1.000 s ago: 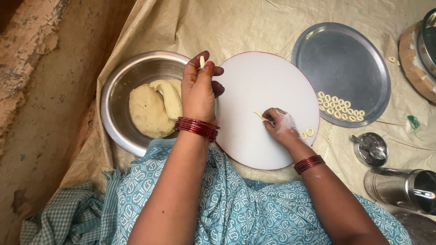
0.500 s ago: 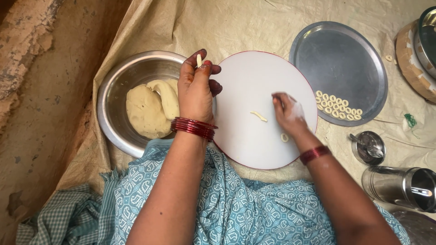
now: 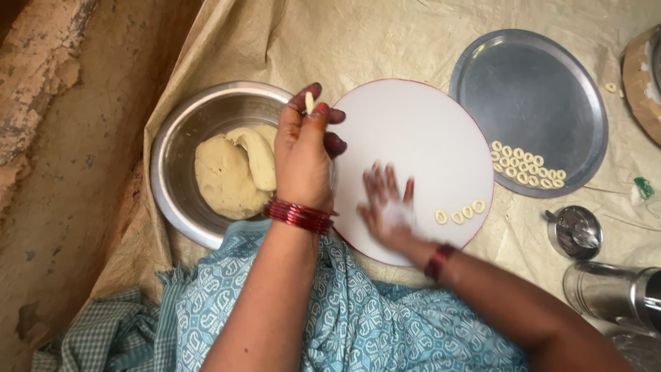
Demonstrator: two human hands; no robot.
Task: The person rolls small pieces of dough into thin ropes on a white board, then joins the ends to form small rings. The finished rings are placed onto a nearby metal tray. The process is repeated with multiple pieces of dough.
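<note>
At centre left, a steel bowl (image 3: 172,165) holds a dough lump (image 3: 227,176). Just right, the left hand (image 3: 303,155) pinches a small dough piece (image 3: 309,102), which pokes up between its closed fingertips. At centre, the right hand (image 3: 387,207), fingers spread flat, presses the white round board (image 3: 413,124); its blurred sweep could likely knock the dough rings (image 3: 458,215) beside it.
</note>
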